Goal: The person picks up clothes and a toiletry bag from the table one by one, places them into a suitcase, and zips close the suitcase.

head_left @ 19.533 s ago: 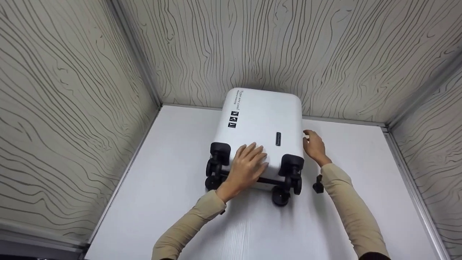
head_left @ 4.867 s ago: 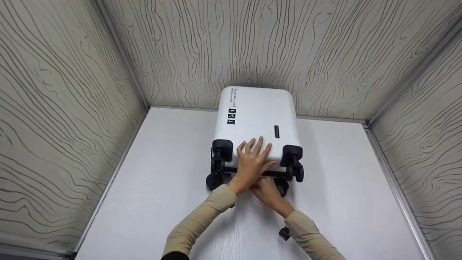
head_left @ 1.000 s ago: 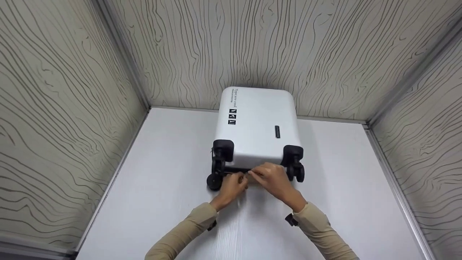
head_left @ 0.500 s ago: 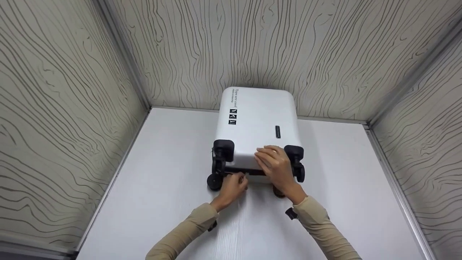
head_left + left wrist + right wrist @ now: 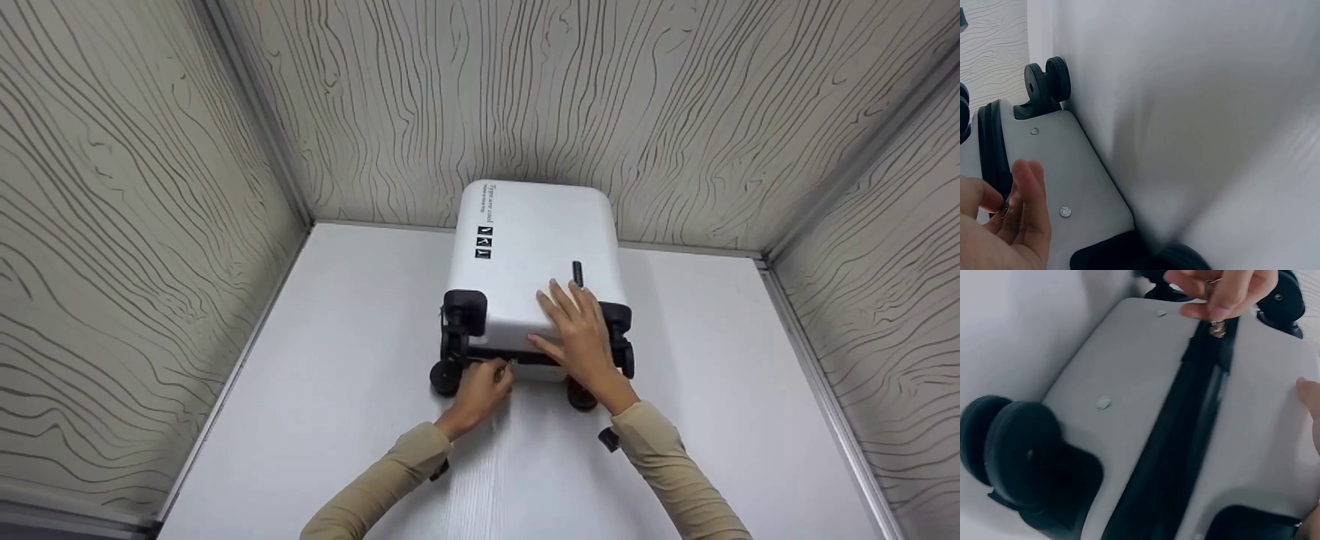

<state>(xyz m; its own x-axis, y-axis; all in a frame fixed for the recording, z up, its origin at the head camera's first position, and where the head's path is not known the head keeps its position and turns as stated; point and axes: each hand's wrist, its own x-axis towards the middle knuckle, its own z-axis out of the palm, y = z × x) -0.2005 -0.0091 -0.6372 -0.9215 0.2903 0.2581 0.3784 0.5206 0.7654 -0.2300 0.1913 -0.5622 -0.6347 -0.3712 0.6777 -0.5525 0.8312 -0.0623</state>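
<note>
A white hard-shell suitcase (image 5: 532,255) lies flat, its black caster wheels (image 5: 445,378) toward me. My left hand (image 5: 480,390) pinches a small metal zipper pull (image 5: 1217,329) between thumb and fingers. That pull sits at the black zipper seam (image 5: 1185,416) running across the wheel end. In the left wrist view a metal glint shows between the curled fingers of the same hand (image 5: 1010,230). My right hand (image 5: 581,337) rests with spread fingers on the suitcase's upper shell beside the right wheel mount, its thumb at the end face.
The suitcase lies on a white table (image 5: 360,322) against a wood-grain back panel (image 5: 480,97). Similar panels stand left (image 5: 112,225) and right (image 5: 892,247). Printed text and small black icons (image 5: 484,241) mark the lid.
My right hand leaves the seam beside the left hand, moves up onto the shell and spreads its fingers. The left hand stays at the zipper. Earlier, the left hand lay on the shell instead.
</note>
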